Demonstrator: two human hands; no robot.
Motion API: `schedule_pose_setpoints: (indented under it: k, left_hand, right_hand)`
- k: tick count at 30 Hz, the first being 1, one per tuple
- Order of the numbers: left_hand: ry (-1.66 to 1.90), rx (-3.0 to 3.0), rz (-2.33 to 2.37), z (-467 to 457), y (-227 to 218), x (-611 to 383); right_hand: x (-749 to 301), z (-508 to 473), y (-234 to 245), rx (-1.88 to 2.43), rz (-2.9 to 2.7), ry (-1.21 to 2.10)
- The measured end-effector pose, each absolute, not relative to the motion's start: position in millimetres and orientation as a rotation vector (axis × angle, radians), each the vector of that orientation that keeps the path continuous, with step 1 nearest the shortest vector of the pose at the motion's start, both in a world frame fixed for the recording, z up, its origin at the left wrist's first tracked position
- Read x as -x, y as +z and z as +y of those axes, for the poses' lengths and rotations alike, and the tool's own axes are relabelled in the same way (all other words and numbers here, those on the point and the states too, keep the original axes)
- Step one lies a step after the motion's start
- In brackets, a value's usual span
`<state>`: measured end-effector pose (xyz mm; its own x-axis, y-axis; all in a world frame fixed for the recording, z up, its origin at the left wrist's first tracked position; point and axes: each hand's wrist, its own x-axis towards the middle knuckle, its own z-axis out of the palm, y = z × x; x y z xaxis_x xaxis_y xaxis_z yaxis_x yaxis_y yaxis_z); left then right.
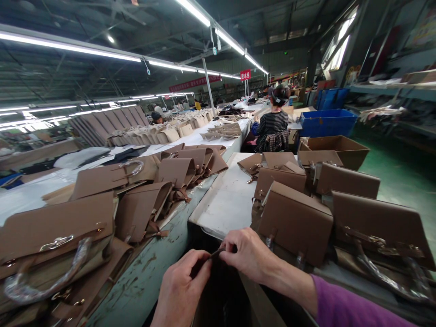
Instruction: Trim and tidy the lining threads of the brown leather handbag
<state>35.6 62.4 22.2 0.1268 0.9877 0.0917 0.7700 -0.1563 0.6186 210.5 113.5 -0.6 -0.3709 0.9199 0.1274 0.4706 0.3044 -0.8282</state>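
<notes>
Low in the middle, my left hand (185,281) pinches one end of a thin brown strip (216,253) between thumb and fingertips. Close beside it, my right hand (250,254) pinches the same strip, so only a short piece shows between them. Below my right hand hangs a wider brown band (259,299); whether it joins the strip I cannot tell. Just right of my hands stands a brown handbag (294,222). Another handbag (378,227), its handle wrapped in clear plastic, lies farther right. The space under my hands is dark.
Brown handbags (61,222) crowd the left table, whose scuffed green-grey edge (143,272) runs past me. A white tabletop (225,195) lies ahead. Beyond it a person in a striped top (274,122) sits facing away. A cardboard box (340,147) and blue bin (327,121) stand right.
</notes>
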Motion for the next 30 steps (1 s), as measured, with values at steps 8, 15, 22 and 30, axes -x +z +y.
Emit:
schedule_pose_setpoints:
  k: [8,15,22,30]
  left_hand:
    - [0.663,-2.050,1.580,73.5,26.7,-41.1]
    - [0.533,-2.168,1.468,95.3,34.6,-49.3]
    - [0.407,-2.326,1.369,105.2,37.0,-58.1]
    - [0.407,-2.233,1.419,111.4,20.8,-65.9]
  right_hand:
    - [-208.5,115.6,-2.1,1.323,-1.989,0.883]
    - [-220.4,120.0,4.5,1.329,-2.129,0.855]
    - [-259.7,119.2,16.8,1.237,-2.160,0.982]
    - [-347.1,16.6,32.0,1.361,-1.771,1.289]
